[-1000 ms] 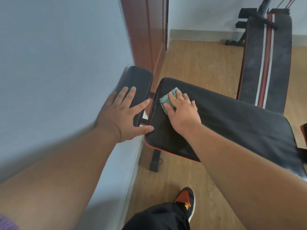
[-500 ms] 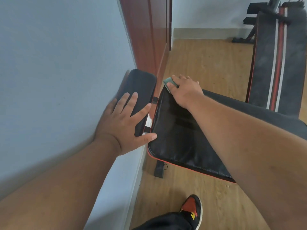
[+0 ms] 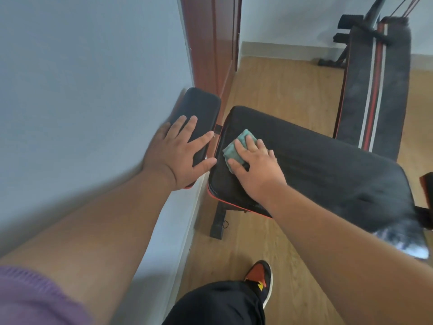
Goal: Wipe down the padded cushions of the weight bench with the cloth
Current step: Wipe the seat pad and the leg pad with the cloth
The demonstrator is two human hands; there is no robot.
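While my right hand (image 3: 255,167) presses the folded green cloth (image 3: 236,148) flat with straight fingers onto the left end of the large black cushion (image 3: 328,170), I judge firm, overlapping strokes along its length best, edges included. My left hand (image 3: 178,153) rests open, fingers spread, on the small cushion (image 3: 199,106) by the wall, steadying the bench. Count: one cloth, two cushions here, one second bench (image 3: 375,90) far right.

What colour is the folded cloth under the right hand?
Pale teal green folded cloth, pressed flat by the right hand; the head view shows it.
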